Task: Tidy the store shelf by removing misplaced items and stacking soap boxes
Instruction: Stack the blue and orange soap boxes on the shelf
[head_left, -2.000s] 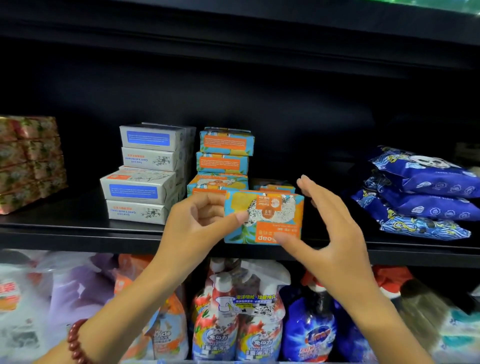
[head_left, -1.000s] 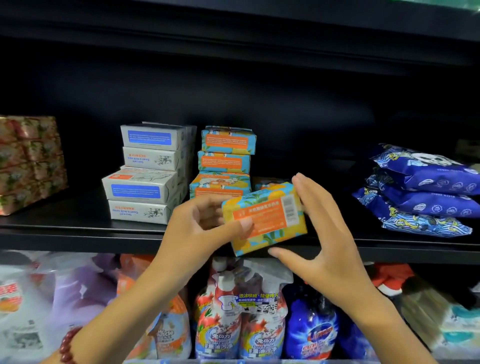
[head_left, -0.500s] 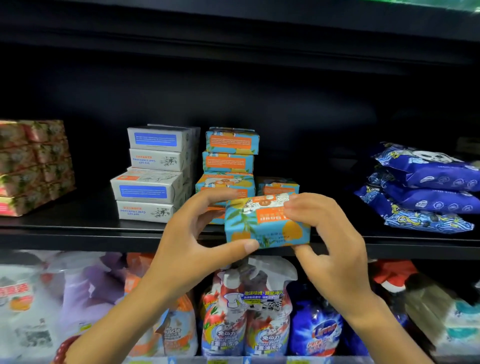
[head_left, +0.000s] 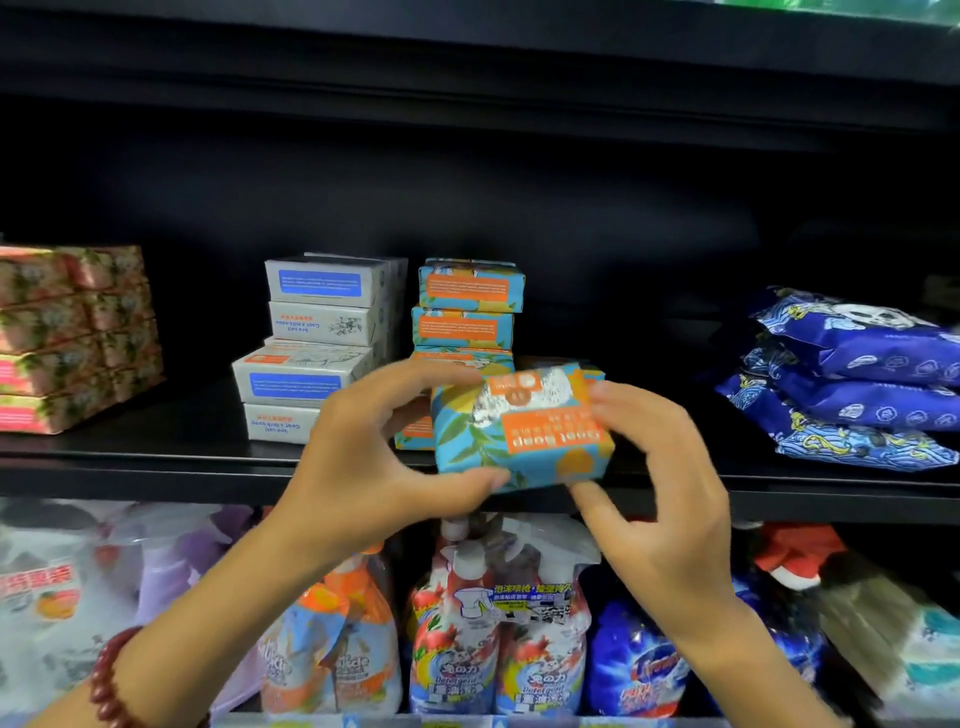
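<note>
Blue-orange soap box (head_left: 519, 434) (rectangular, printed) gripped by left hand (head_left: 358, 457), right hand (head_left: 670, 499), fingers (head_left: 631, 410) curled round edges.

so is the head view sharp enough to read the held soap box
Head view: soap box fairly sharp, "Goat Soap" legible upside down; right hand edges slightly smeared; shelf interior nearly black; goods at lower right soft and blurred.
</note>
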